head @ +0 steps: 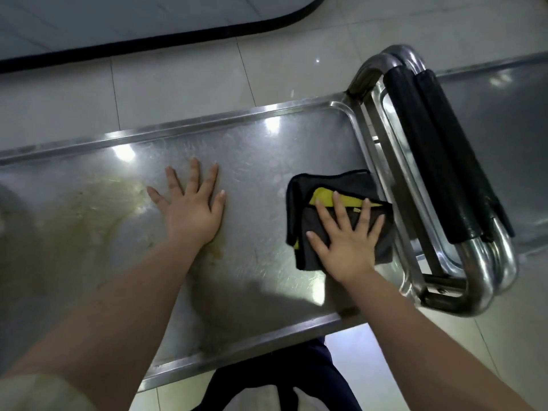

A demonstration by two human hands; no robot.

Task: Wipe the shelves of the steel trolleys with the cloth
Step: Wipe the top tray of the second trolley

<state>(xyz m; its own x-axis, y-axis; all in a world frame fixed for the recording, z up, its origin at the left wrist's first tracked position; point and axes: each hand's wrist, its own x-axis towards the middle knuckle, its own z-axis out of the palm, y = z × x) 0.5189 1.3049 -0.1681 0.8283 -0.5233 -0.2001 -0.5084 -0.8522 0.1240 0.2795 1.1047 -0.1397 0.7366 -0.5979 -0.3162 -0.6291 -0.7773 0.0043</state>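
Note:
The steel trolley's top shelf (252, 149) fills the middle of the view, scratched and with a yellowish stain left of centre. A folded dark grey cloth (326, 185) with a yellow side showing lies at the shelf's right end, against the rim. My right hand (348, 235) presses flat on the cloth, fingers spread. My left hand (191, 203) rests palm down on the bare shelf, fingers apart, holding nothing.
Two steel handles with black foam grips (430, 161) stand side by side at the shelf's right end. A second trolley's shelf (504, 114) lies beyond them. Tiled floor (178, 78) surrounds the trolleys, with a black-edged mat (148, 22) at the top.

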